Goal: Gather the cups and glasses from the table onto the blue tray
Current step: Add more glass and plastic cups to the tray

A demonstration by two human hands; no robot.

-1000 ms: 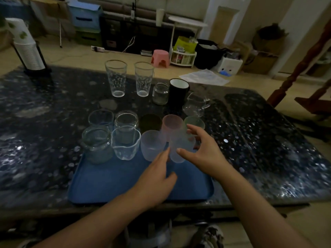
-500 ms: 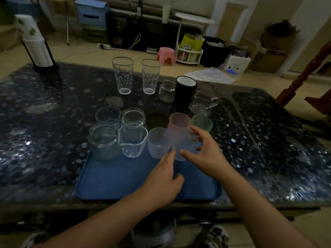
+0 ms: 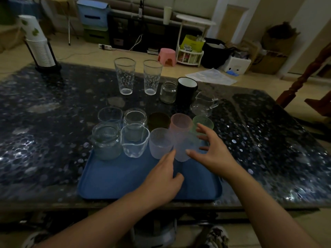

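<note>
The blue tray (image 3: pixel 116 176) lies at the table's near edge. On its far half stand a glass jar (image 3: pixel 106 142), a spouted glass (image 3: pixel 135 140), a frosted cup (image 3: pixel 160 142) and a second frosted cup (image 3: pixel 181 149), with a pink cup (image 3: pixel 180 122), a green cup (image 3: pixel 202 122) and other glasses behind. My right hand (image 3: pixel 213 154) hovers at the second frosted cup, fingers spread, thumb tip at its side. My left hand (image 3: pixel 161 179) rests over the tray, its index fingertip at that cup's left side. Two tall glasses (image 3: pixel 125 76), a small jar (image 3: pixel 168 92), a black mug (image 3: pixel 186 90) and a handled glass jug (image 3: pixel 203 104) stand on the table beyond the tray.
A stack of paper cups in a holder (image 3: pixel 39 45) stands at the dark table's far left corner. A wooden chair (image 3: pixel 304 77) is at the right. Floor clutter lies beyond the table.
My right hand's fingers have spread off the frosted cup, which now stands on the tray. My left hand has barely moved.
</note>
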